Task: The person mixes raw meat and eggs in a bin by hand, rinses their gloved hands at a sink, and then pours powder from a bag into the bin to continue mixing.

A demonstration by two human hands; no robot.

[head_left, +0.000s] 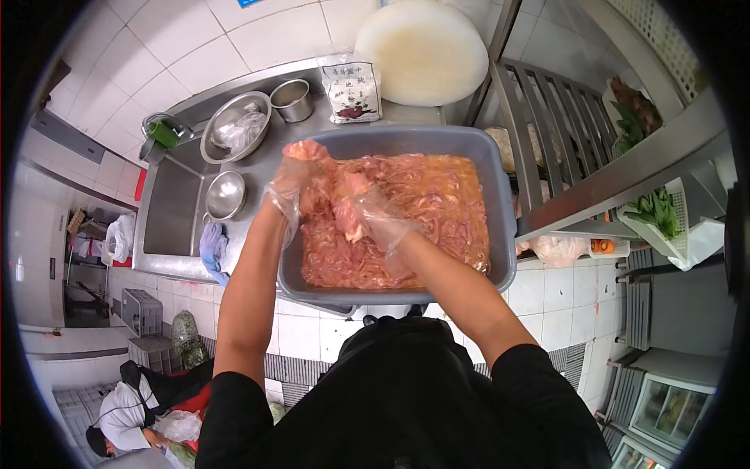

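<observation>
A large grey plastic tub (pixel 506 195) is filled with raw sliced meat (pixel 437 211) in a wet, orange-brown coating. Both my hands wear clear, loose plastic gloves. Over the tub's left end, my left hand (pixel 299 178) is closed around a clump of the meat, with pinkish pieces showing at its top. Close beside it on the right, my right hand (pixel 363 209) also grips some meat, and strips show around its fingers. Meat and crumpled glove plastic partly hide the fingertips of both hands.
Behind the tub stand a printed white bag (pixel 351 92), a metal pot (pixel 292 102) and a round white board (pixel 422 55). Bowls (pixel 226 194) sit by the sink (pixel 173 205) at left. A metal rack (pixel 562 117) borders the right. Another person (pixel 129 410) works at lower left.
</observation>
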